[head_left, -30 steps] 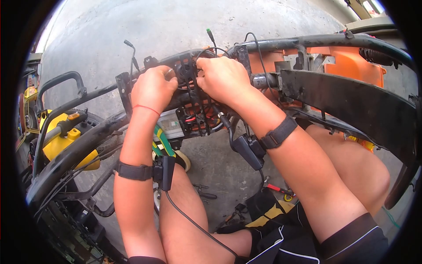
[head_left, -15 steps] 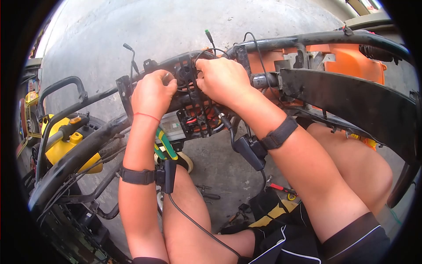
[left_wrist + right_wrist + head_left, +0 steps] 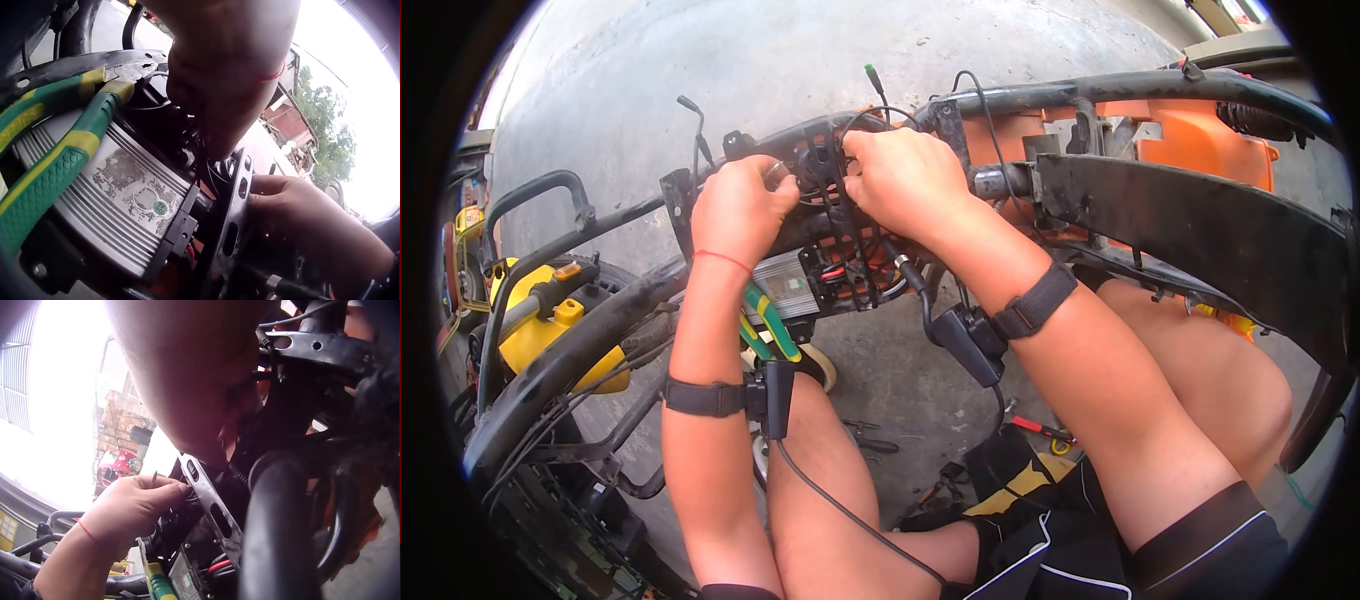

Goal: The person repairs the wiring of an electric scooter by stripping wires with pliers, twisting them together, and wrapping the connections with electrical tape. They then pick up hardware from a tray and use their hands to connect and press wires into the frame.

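Left hand [image 3: 740, 212] curls its fingers left of an upright black slotted bracket [image 3: 232, 215] on the frame. Between its thumb and fingers it pinches a thin pointed piece [image 3: 154, 480], mostly covered by the fingers. On the bracket's other side, right hand [image 3: 910, 185] has bent fingers right at the edge; I cannot tell what its fingertips hold. A black cable [image 3: 882, 110] loops up beside them. Below the hands sits a finned silver controller box [image 3: 134, 194] with red and black wires. Pliers [image 3: 69, 162] with green and yellow handles lean over the box, jaws up.
Black frame tubes [image 3: 580, 345] cross left and right, with a broad dark plate [image 3: 1190, 220] and orange bodywork [image 3: 1205, 150] at right. A loose cable with a green tip [image 3: 874, 80] stands up behind. Tools, including a red-handled one [image 3: 1032, 426], lie on the concrete floor.
Left hand has shifted slightly left and turned a little at the bracket, still pinching the thin piece. Right hand stays nearly in place. The head view has tilted slightly.
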Demonstrator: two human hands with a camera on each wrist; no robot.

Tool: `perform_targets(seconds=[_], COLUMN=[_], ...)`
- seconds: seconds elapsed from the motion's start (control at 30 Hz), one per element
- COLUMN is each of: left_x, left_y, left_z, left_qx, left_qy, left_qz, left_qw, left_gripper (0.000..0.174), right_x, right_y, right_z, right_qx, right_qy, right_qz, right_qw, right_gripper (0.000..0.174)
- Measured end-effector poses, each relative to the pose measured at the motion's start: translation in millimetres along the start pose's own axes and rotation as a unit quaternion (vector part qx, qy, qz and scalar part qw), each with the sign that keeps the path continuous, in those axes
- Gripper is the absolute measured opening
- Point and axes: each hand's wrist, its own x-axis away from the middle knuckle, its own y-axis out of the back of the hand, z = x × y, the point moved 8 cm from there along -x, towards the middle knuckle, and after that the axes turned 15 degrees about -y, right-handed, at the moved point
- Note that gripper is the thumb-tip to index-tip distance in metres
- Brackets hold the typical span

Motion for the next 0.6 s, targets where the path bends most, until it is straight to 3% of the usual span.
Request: perform_targets(seconds=[0.47, 0.6], left_x=[0.7, -2.9], left_y=[3.1, 0.2], left_z=[-2.4, -2.5], left_qx=[0.013, -0.004], left_qy=[-0.022, 0.002], left_qz=[0.005, 0.063], left_qw=[1.0, 0.998], left_gripper=[0.023, 0.026], right_x=[0.7, 2.2], right_y=[0.6, 1.0], right_z=[1.0, 1.2], right_qx=[-0.001, -0.013], right_qy=[0.002, 0.008], right_qz=[-0.003, -0.009], right_qw=[1.0, 1.0], right_gripper=[0.019, 0.015])
